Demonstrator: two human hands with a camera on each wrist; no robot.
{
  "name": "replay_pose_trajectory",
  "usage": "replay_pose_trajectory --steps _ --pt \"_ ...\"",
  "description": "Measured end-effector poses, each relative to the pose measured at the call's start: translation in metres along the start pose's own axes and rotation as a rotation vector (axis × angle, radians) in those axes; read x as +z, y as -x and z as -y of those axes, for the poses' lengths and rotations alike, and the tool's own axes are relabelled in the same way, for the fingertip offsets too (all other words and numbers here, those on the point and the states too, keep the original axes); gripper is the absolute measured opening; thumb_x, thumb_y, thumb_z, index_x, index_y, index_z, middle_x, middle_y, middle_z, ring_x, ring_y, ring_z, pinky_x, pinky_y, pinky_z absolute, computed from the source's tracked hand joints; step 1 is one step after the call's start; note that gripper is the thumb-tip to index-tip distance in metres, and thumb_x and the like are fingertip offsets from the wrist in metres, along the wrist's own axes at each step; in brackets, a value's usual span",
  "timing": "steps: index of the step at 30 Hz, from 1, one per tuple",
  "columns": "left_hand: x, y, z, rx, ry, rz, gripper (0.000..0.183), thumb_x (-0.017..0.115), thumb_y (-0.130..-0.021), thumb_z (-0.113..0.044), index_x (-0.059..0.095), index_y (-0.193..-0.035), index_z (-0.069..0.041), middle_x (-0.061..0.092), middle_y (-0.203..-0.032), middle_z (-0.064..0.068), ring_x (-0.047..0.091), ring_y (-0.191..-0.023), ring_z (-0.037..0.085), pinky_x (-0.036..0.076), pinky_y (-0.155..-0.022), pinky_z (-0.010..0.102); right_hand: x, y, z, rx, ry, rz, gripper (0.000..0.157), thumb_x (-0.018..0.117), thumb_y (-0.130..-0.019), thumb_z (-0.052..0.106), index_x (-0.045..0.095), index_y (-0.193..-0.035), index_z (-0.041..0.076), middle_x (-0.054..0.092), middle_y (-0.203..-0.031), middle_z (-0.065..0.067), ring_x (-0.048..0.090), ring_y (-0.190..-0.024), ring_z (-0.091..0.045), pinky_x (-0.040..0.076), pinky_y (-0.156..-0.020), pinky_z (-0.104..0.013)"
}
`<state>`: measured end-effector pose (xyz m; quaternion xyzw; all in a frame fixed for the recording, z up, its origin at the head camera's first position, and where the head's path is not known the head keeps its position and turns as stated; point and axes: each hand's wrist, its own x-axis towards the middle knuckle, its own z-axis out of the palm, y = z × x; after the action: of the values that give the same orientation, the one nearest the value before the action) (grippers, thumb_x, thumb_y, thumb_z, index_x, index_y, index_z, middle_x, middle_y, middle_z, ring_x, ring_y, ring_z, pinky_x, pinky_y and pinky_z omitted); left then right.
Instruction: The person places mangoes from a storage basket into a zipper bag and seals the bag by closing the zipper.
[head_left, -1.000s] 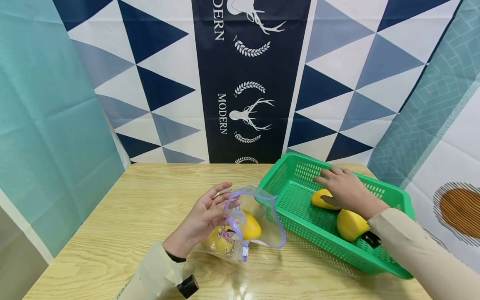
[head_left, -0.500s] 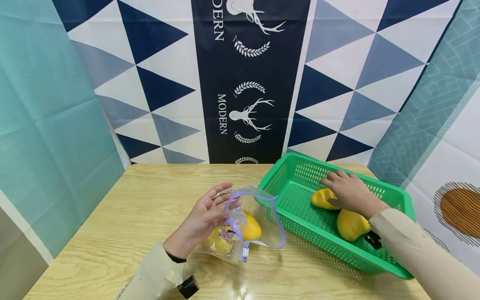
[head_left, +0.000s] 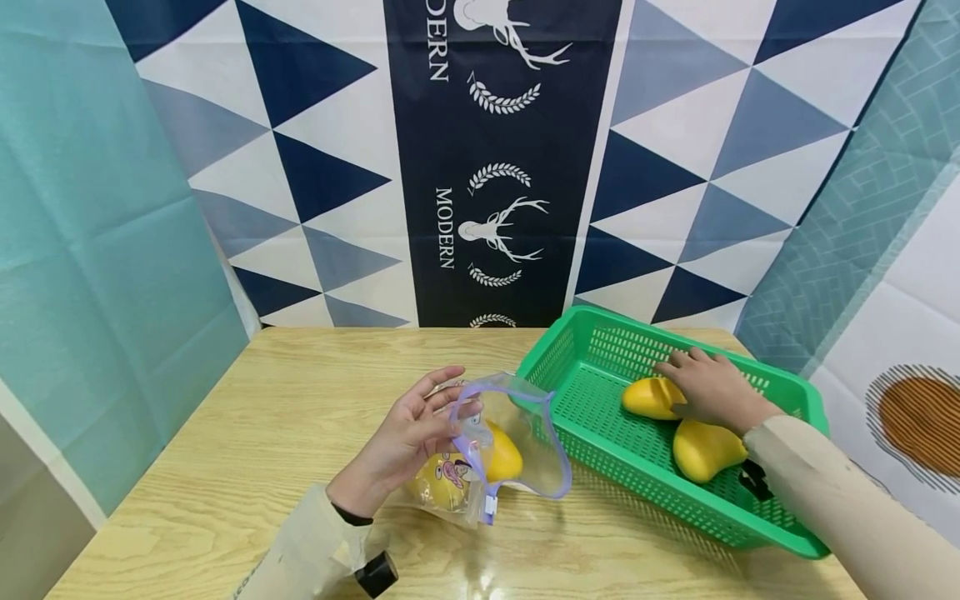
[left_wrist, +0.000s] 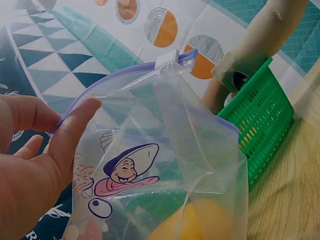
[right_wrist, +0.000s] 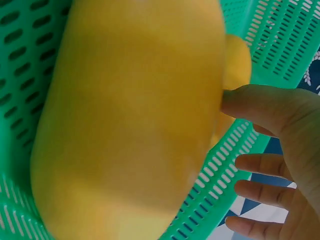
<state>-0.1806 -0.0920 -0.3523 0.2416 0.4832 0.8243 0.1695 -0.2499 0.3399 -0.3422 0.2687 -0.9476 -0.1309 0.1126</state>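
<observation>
A clear zip bag (head_left: 455, 479) with a purple rim and cartoon print stands on the table, its mouth spread wide. My left hand (head_left: 405, 437) pinches that rim between thumb and fingers. Through the plastic shows a yellow mango (head_left: 506, 457); more yellow lies behind the print. Inside the green basket (head_left: 581, 400) lie two other yellow mangoes, a farther one (head_left: 647, 398) and a nearer, larger one (head_left: 703, 450). My right hand (head_left: 708, 387) hovers over them with fingers extended. In the right wrist view its thumb (right_wrist: 255, 106) is beside the larger mango; contact is unclear.
The basket's near wall (head_left: 637, 471) rises between the bag and the loose mangoes. Wood-grain table (head_left: 247, 442) extends to the left. Patterned cloth (head_left: 495, 167) hangs behind the table's back edge. A black wrist device (head_left: 377, 573) sits at the left sleeve.
My right hand has drifted right inside the basket, uncovering more of both mangoes, which stay about where they were. The left hand and the bag have kept still.
</observation>
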Motion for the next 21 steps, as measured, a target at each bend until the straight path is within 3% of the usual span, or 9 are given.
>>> replay_pose_trajectory --steps 11,21 --pt "-0.001 -0.001 0.001 -0.007 -0.003 -0.003 0.067 0.050 -0.089 0.014 0.027 -0.150 0.000 0.055 -0.123 0.006 0.065 -0.110 0.014 0.059 -0.077 0.028 0.008 0.002 -0.010 0.055 -0.030 0.068 0.053 0.085 -0.074 0.025 0.065 -0.119 0.004 0.061 -0.103 -0.018 0.056 -0.096 -0.042 0.050 -0.078 -0.062" --pt "-0.002 -0.001 0.001 0.000 -0.017 0.003 0.065 0.052 -0.089 0.012 0.033 -0.148 -0.005 0.056 -0.124 0.005 0.064 -0.111 0.014 0.059 -0.078 0.028 0.014 0.004 -0.011 0.112 -0.068 0.144 0.053 0.081 -0.075 0.023 0.063 -0.120 0.001 0.063 -0.102 -0.022 0.057 -0.095 -0.045 0.051 -0.074 -0.062"
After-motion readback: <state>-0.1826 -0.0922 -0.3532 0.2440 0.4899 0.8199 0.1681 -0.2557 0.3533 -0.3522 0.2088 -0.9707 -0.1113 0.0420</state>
